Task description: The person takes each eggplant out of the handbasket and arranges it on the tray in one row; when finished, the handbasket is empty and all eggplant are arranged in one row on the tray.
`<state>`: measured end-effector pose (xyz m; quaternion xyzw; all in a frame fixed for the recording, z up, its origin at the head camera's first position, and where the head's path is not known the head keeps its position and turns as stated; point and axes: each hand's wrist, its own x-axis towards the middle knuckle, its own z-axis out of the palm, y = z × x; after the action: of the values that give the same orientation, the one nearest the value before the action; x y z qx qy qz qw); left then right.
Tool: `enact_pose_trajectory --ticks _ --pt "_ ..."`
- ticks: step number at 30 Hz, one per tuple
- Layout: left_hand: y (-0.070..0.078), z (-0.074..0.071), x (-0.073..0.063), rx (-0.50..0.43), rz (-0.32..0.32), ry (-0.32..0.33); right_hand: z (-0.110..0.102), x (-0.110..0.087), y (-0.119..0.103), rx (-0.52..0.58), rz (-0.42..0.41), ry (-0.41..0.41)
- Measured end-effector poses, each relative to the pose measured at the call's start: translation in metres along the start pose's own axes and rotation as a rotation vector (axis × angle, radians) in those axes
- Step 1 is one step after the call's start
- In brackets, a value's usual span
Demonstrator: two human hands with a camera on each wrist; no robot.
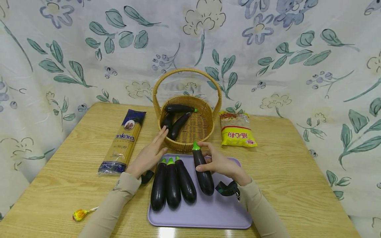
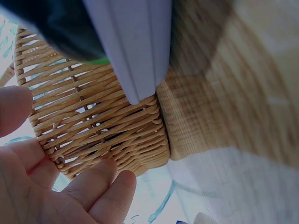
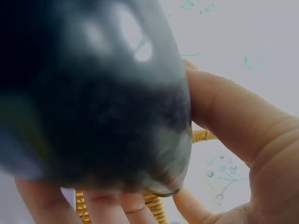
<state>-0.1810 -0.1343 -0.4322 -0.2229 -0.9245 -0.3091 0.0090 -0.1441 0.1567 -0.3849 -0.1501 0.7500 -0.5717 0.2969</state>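
Note:
My right hand (image 1: pixel 218 162) grips a dark purple eggplant (image 1: pixel 203 173) with a green cap, thumb on one side and fingers round the other. That eggplant is over the right part of the lilac tray (image 1: pixel 226 211) and fills much of the right wrist view. Three more eggplants (image 1: pixel 172 185) lie side by side on the tray's left. At the left front of the wicker basket (image 1: pixel 190 145), my left hand (image 1: pixel 150 153) has its fingers extended against the woven side (image 2: pixel 93 116). Inside the basket lie three eggplants (image 1: pixel 180 108), mostly toward its left.
Left of the basket lies a long pack of spaghetti (image 1: pixel 123 142). A yellow bag of pasta (image 1: pixel 238 130) sits to its right. Near the left forearm is a wrapped lollipop (image 1: pixel 80 215). A tall arched handle (image 1: pixel 187 70) rises over the basket, and a floral curtain hangs behind the table.

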Motion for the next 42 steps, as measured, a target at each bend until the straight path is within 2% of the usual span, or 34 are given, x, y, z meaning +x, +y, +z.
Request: enact_pose_trajectory --ticks 5,12,26,42 --pt "0.0 0.0 0.0 0.003 0.004 0.0 0.002 0.003 0.003 -0.031 0.039 -0.008" --pt "0.0 -0.001 0.0 -0.001 0.008 -0.001 0.003 0.007 0.009 -0.006 0.087 -0.026" --pt "0.002 -0.001 -0.001 0.0 0.008 0.006 0.009 0.021 0.028 0.013 0.103 -0.002" --pt "0.002 -0.001 -0.002 0.003 0.003 0.004 0.011 0.021 0.03 0.007 0.107 -0.006"
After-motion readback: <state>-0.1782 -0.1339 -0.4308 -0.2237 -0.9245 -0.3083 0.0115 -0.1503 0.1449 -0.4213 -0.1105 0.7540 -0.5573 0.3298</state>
